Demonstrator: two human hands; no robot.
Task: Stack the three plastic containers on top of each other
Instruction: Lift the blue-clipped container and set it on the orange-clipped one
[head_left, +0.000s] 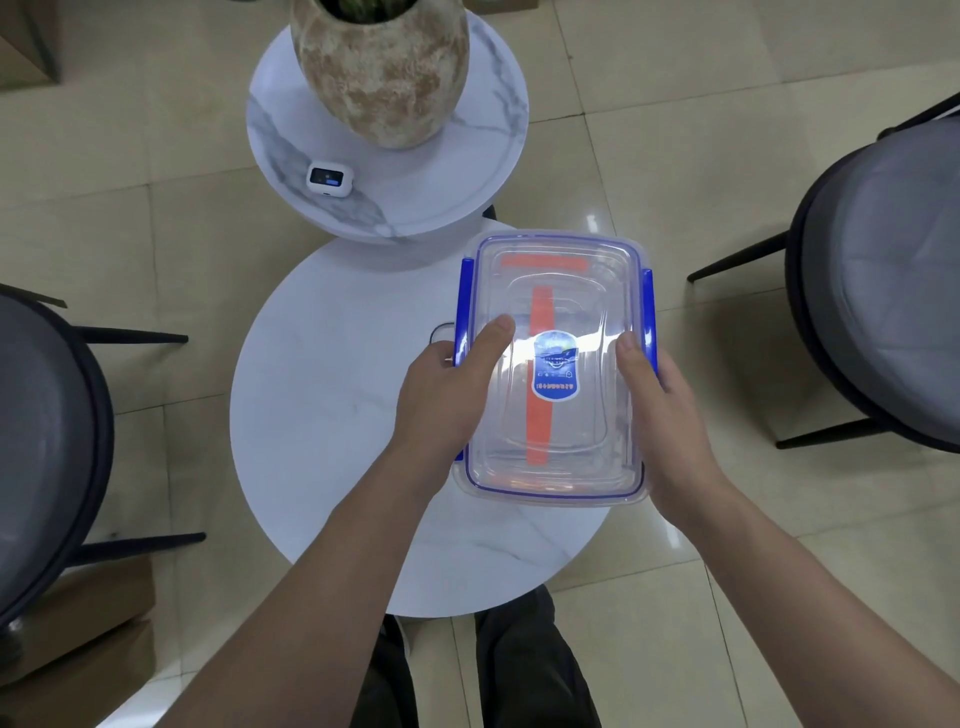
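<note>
You are seated in what looks like a lounge or waiting corner of an office or home. Glossy beige floor tiles (675, 171) surround two round white marble-look side tables (322, 415), the farther one holding a large mottled ceramic vase (382, 67). Grey cushioned chairs (883, 270) with black legs stand at both sides.

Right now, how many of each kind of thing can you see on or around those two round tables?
Plastic containers: 1, clear with blue clips, held by left hand and right hand; others may be hidden beneath
Round tables: 2
Vases: 1
Small white devices: 1
Chairs: 2
Total: 7
</note>
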